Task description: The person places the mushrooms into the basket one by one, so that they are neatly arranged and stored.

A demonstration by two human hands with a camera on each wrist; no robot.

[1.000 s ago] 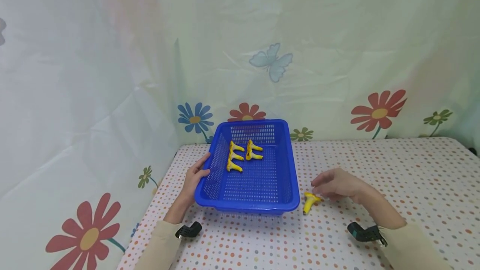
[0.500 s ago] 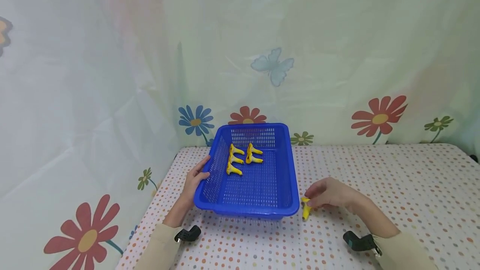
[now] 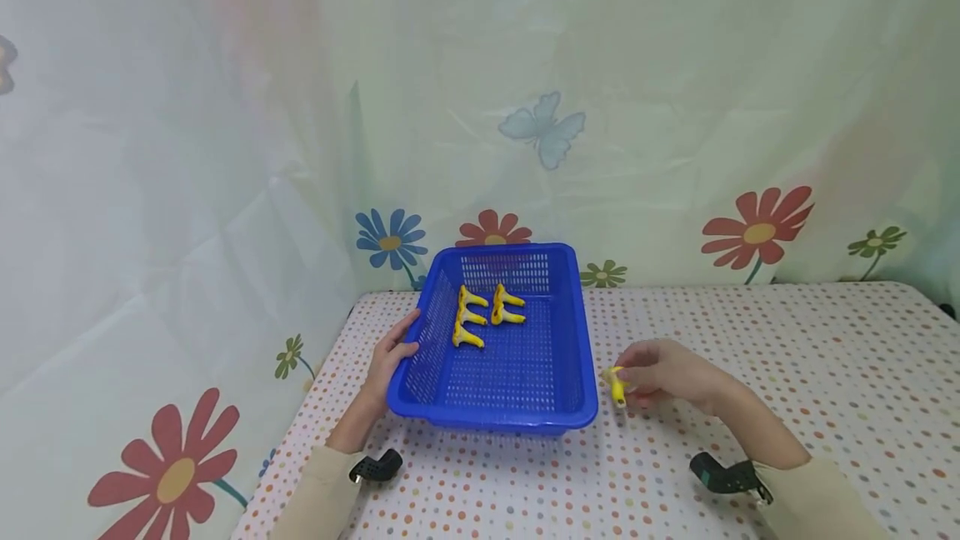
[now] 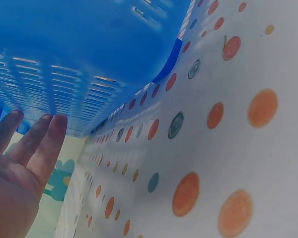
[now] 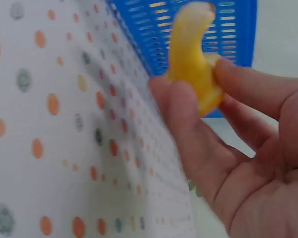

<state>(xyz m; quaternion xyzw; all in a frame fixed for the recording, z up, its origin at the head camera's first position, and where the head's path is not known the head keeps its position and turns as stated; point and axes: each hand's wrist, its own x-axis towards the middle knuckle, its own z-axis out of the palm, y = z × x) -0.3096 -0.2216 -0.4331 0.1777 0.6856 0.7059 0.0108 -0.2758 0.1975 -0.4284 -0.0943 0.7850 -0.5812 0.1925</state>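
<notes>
My right hand [image 3: 671,375] pinches a yellow chanterelle mushroom [image 3: 618,390] just off the right side of a blue plastic basket [image 3: 495,418]. In the right wrist view, thumb and fingertips press the cap of this chanterelle [image 5: 191,54], and its stem sticks up. My left hand [image 3: 386,363] rests against the basket's left side, thumb at the rim. The left wrist view has its straight fingers [image 4: 48,144] against the slotted outer wall; the thumb is hidden there. Several more yellow chanterelles [image 3: 470,317] lie inside the basket in two rows, stems pointing right.
A white cloth with coloured dots [image 3: 757,340] covers the table. Behind it and at the left hang pale sheets printed with flowers [image 3: 759,233] and a butterfly [image 3: 546,130]. The basket's bare floor [image 3: 502,373] shows in front and at the right of the rows.
My right hand has reached the loose chanterelle, gripped it and raised it slightly from the cloth. The left hand and the basket have stayed in place.
</notes>
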